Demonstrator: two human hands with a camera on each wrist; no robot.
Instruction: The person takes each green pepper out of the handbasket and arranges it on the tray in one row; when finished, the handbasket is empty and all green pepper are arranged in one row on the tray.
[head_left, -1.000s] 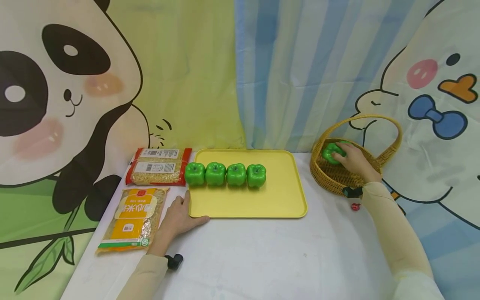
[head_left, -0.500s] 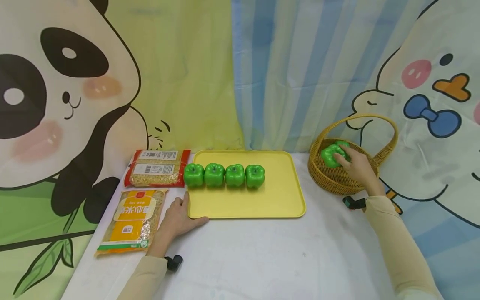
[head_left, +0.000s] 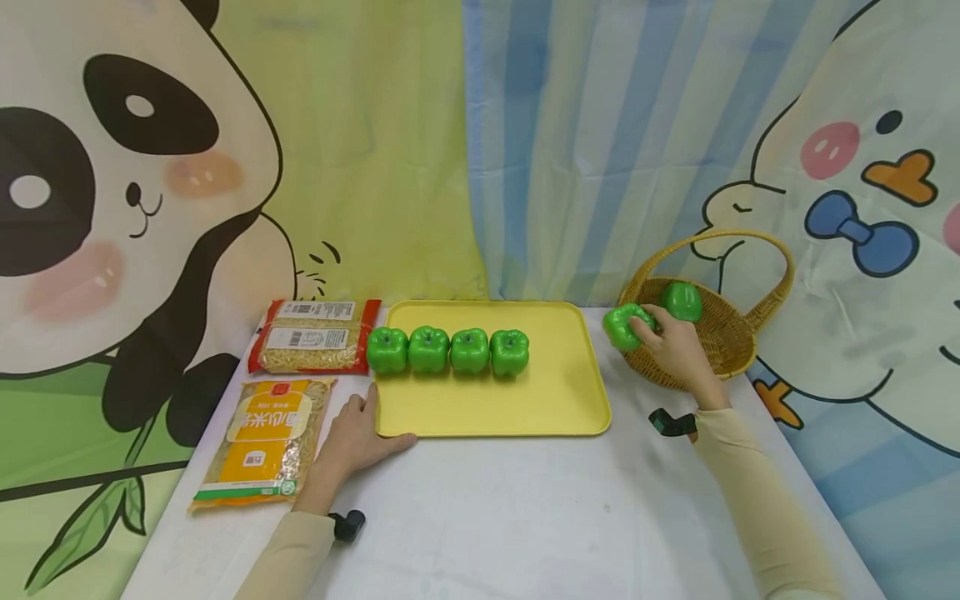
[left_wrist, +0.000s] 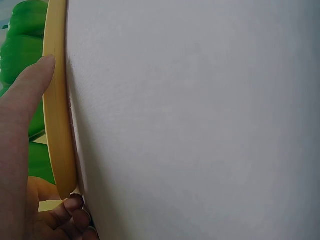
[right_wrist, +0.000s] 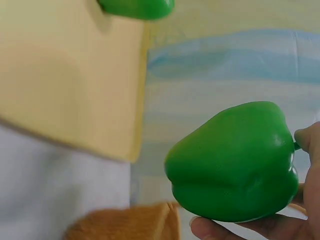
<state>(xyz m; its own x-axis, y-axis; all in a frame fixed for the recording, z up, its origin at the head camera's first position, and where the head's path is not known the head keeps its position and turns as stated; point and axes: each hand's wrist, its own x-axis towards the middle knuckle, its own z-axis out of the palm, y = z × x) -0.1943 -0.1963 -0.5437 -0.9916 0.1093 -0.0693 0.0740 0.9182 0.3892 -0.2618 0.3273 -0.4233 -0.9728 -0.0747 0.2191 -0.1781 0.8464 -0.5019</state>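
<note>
My right hand (head_left: 677,348) grips a green bell pepper (head_left: 622,326) just over the left rim of a wicker basket (head_left: 652,367). In the right wrist view this bell pepper (right_wrist: 235,165) is held near its stem end, its bottom pointing away. Another green bell pepper (head_left: 682,301) lies inside the basket. Several more green bell peppers (head_left: 469,350) stand in a row on a yellow tray (head_left: 555,408). At the tray's front left corner rests my left hand (head_left: 358,435), thumb spread along the front rim. The left wrist view shows its thumb (left_wrist: 37,82) touching the tray's edge.
Left of the tray, a red-edged bag of grains (head_left: 311,335) lies behind an orange-labelled bag (head_left: 262,442). The basket's tall handle (head_left: 720,235) arches above it. A white cloth (head_left: 517,508) covers the table, and printed curtains (head_left: 555,167) hang behind.
My right hand has lifted the bell pepper and moved it left, out of the basket's middle to over its left rim. The second pepper is now uncovered. My left hand has stayed put.
</note>
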